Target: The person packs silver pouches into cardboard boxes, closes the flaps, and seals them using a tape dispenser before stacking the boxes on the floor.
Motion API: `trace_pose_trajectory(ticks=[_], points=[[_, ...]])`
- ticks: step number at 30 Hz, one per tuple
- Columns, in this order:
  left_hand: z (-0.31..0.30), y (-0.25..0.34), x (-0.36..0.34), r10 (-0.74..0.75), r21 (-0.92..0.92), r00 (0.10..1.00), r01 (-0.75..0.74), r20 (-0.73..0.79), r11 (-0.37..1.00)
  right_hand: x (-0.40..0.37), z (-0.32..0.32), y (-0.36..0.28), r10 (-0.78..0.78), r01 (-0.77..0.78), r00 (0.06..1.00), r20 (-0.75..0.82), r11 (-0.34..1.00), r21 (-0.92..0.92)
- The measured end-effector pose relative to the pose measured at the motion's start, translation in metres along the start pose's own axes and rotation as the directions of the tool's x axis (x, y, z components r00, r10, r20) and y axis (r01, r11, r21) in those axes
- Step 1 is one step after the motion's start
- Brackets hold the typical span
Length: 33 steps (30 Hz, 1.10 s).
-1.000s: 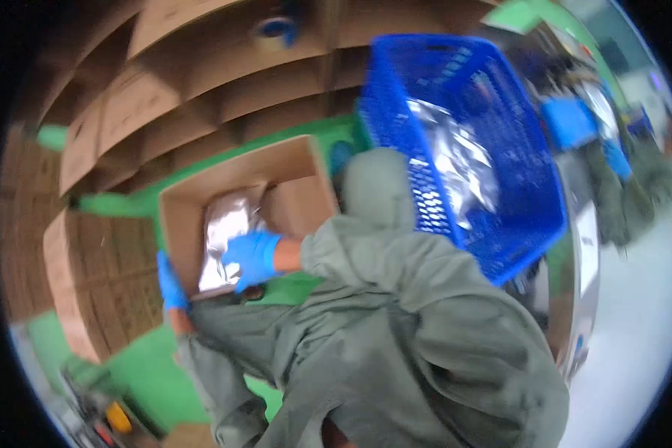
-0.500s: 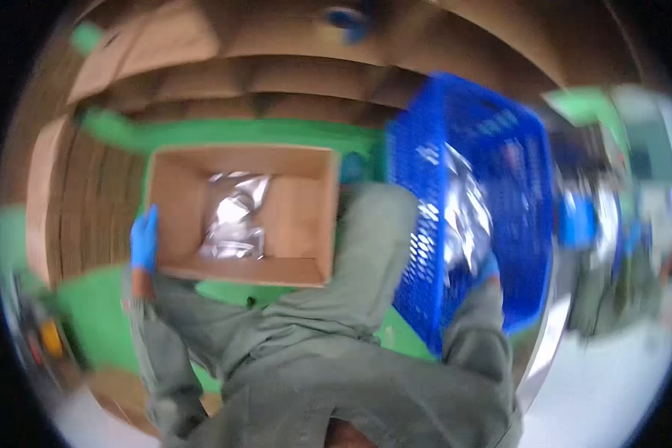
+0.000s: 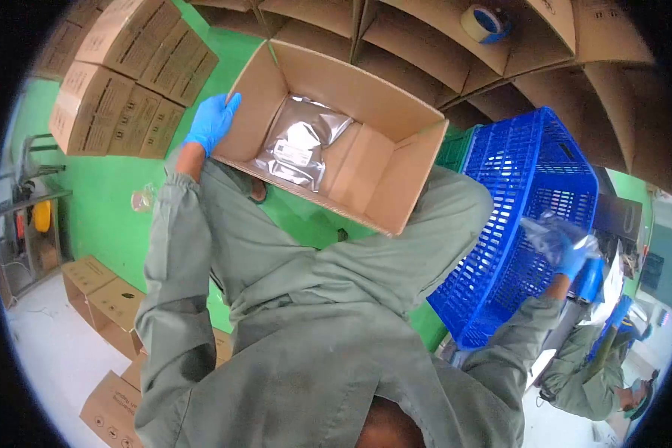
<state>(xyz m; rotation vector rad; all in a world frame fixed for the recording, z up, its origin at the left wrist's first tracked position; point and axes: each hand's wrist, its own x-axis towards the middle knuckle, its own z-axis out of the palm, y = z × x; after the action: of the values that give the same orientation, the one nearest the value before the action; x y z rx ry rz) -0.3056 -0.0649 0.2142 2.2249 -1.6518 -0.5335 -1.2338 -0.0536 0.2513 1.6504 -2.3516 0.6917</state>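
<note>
"What's that at twelve o'clock?"

"One carton [image 3: 358, 82], plain brown card, open-topped and boxy, tilted a little. The left hand [image 3: 213, 123], in smooth blue glove, grips its left rim at ten."

"And inside?"

"A silver pouch [image 3: 302, 142], flat, shiny and creased, with one white label [image 3: 293, 154]. It lies on the carton's bottom, towards the left. I count one on top; whether others lie beneath, I can't tell."

"The right hand?"

"Right hand [image 3: 573, 257], over at three, also gloved in blue, its fingers closed on one crinkled, glossy bag [image 3: 549, 235]. That bag is too blurred to make out better. It's by the right side of the blue crate [image 3: 500, 246]."

"Just one blue crate?"

"One, hard plastic, walls pierced with rows of slots. A green crate [image 3: 455, 149] peeks out at two."

"Anything round?"

"One tape roll [image 3: 484, 24] at one o'clock, on the cardboard cells [image 3: 411, 41]. And one co-worker [image 3: 593, 373] at four, in grey-green cloth."
</note>
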Motion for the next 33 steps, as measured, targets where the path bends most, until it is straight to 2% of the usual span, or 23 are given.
trace_pose_trajectory(ticks=[2,4,5,6,8,10,12,15,17,18,20,21,22,23,24,25,27,28,29,30,31,32,33], points=[[-0.001,0.004,0.005,-0.013,0.018,1.0,0.013,0.019,1.0,0.007,-0.085,-0.147,-0.063,0.065,0.993,0.104,0.998,-0.021],[0.001,0.0,0.013,0.048,0.015,0.999,-0.049,0.016,0.999,0.01,-0.154,-0.242,-0.141,0.142,0.973,0.181,0.99,0.005],[0.006,-0.007,0.016,0.047,0.014,0.999,-0.047,0.009,0.999,0.007,-0.166,-0.261,-0.139,0.137,0.989,0.045,0.989,0.046],[0.013,-0.016,0.019,0.079,0.049,0.997,-0.078,-0.006,0.996,0.0,-0.183,-0.305,-0.138,0.073,0.981,0.137,0.915,0.398],[0.016,-0.016,0.023,0.127,0.09,0.992,-0.126,-0.007,0.988,0.008,-0.197,-0.336,-0.225,0.127,0.966,0.13,0.846,0.518],[0.008,-0.003,0.014,0.074,0.077,0.996,-0.071,-0.041,0.994,0.015,-0.185,-0.372,-0.26,0.075,0.932,0.251,0.817,0.572],[0.009,0.001,0.008,0.081,0.052,0.996,-0.079,-0.034,0.995,0.01,-0.164,-0.445,-0.402,0.154,0.842,0.361,0.819,0.553],[0.015,-0.015,0.016,0.125,0.096,0.991,-0.12,-0.054,0.988,-0.003,-0.117,-0.524,-0.686,0.088,0.497,0.531,0.649,0.756],[0.005,-0.009,0.021,0.118,0.135,0.993,-0.117,0.001,0.984,-0.026,-0.075,-0.547,-0.817,0.321,0.461,0.346,0.517,0.794],[0.001,-0.005,0.023,0.148,0.151,0.989,-0.147,0.006,0.977,-0.052,-0.067,-0.554,-0.826,0.534,0.518,0.222,0.515,0.671],[0.003,0.0,0.027,0.092,0.125,0.996,-0.092,0.003,0.988,-0.123,-0.052,-0.546,-0.83,0.704,0.488,0.271,0.558,0.439],[0.002,0.006,0.023,0.088,0.097,0.995,-0.084,-0.038,0.992,-0.164,-0.034,-0.542,-0.791,0.797,0.401,0.461,0.55,0.249],[0.004,0.002,0.024,0.114,0.104,0.993,-0.111,-0.026,0.988,-0.196,-0.012,-0.524,-0.897,0.704,0.44,0.039,0.372,0.605],[0.009,-0.009,0.028,0.128,0.081,0.992,-0.127,-0.011,0.989,-0.223,0.002,-0.505,-0.865,0.531,0.334,0.376,0.502,0.683],[0.01,-0.018,0.032,0.138,0.059,0.99,-0.139,0.005,0.989,-0.236,0.01,-0.49,-0.754,0.346,0.134,0.643,0.644,0.682],[0.008,-0.021,0.033,0.149,0.07,0.989,-0.15,0.024,0.986,-0.227,0.003,-0.484,-0.747,0.325,0.145,0.649,0.655,0.682],[0.01,-0.031,0.022,-0.008,0.036,1.0,0.007,0.027,0.999,-0.196,-0.034,-0.465,-0.67,-0.025,0.3,0.679,0.706,0.708],[0.006,-0.029,0.012,-0.017,-0.044,0.999,0.019,0.045,0.999,-0.174,-0.048,-0.443,-0.653,-0.111,0.506,0.563,0.598,0.794],[0.003,-0.021,0.008,-0.004,-0.14,0.998,0.014,0.07,0.99,-0.154,-0.053,-0.415,-0.47,-0.161,0.689,0.551,0.642,0.75],[0.007,-0.021,0.007,0.078,-0.115,0.997,-0.077,0.001,0.99,-0.13,-0.051,-0.377,-0.297,-0.115,0.884,0.36,0.608,0.785],[0.002,-0.014,0.007,0.095,-0.14,0.995,-0.09,0.024,0.986,-0.101,-0.06,-0.334,0.027,-0.266,0.935,0.352,0.713,0.649],[-0.001,-0.005,0.01,0.048,-0.058,0.995,-0.043,0.089,0.997,-0.079,-0.062,-0.29,0.335,-0.393,0.915,0.224,0.624,0.675],[0.005,-0.023,0.017,0.016,-0.177,0.995,0.002,0.098,0.984,-0.07,-0.04,-0.209,0.357,-0.246,0.929,-0.093,0.787,0.566]])
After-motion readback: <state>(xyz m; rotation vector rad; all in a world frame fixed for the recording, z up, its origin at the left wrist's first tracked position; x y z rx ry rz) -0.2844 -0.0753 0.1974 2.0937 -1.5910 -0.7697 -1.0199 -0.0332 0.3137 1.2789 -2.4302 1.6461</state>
